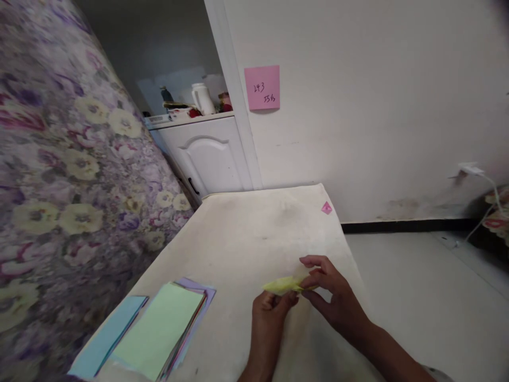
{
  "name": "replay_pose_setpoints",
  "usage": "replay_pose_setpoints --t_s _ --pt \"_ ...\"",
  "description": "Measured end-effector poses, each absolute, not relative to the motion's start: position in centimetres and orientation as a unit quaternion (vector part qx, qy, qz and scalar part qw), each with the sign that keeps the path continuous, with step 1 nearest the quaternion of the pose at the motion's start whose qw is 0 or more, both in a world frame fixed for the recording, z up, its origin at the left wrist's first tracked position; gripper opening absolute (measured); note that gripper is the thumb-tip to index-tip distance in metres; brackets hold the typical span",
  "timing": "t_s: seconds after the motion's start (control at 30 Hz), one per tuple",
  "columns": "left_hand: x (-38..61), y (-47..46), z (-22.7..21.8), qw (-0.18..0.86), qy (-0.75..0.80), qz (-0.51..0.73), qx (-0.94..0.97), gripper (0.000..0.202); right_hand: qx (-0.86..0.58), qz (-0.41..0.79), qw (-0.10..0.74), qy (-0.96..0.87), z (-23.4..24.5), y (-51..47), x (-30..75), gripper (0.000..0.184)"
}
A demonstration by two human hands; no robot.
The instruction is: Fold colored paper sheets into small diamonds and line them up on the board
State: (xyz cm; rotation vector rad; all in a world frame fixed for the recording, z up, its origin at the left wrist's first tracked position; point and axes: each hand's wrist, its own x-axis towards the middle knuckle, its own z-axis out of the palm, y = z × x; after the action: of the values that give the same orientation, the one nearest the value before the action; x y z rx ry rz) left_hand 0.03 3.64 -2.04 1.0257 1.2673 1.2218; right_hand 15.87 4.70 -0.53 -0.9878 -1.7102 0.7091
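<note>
A small piece of folded yellow paper (281,285) is held between both hands over the right part of the cloth-covered table (246,239). My left hand (271,310) pinches its lower edge between thumb and curled fingers. From the right, my right hand (330,289) grips the paper's right end with thumb and index finger, the other fingers raised and bent. The fingers partly cover the paper, so its full shape is hidden. A small pink folded paper piece (326,208) lies near the table's far right corner.
On the table's left lie a stack of coloured sheets with light green on top (163,323) and a pile of blue sheets (109,334). A floral curtain (79,185) hangs at left. Behind are a white cabinet (207,154) and a wall with a pink note (262,87).
</note>
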Motion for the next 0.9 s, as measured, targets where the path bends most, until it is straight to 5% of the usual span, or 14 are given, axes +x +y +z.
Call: replay_pose_setpoints --t_s 0.3,0.67,0.9 --pt "0.2 3.6 -1.6 0.562 0.496 0.497 0.438 0.021 -0.405 0.218 0.466 -0.756 -1.2 5.4 16.6 0.019" --pt "-0.6 3.1 -0.8 0.476 0.539 0.403 0.566 0.015 -0.407 0.198 0.394 -0.800 -1.4 5.3 16.5 0.023" --pt "-1.8 2.6 1.1 0.525 0.502 0.353 0.590 0.038 -0.401 0.177 0.350 -0.828 -1.2 5.1 16.1 0.022"
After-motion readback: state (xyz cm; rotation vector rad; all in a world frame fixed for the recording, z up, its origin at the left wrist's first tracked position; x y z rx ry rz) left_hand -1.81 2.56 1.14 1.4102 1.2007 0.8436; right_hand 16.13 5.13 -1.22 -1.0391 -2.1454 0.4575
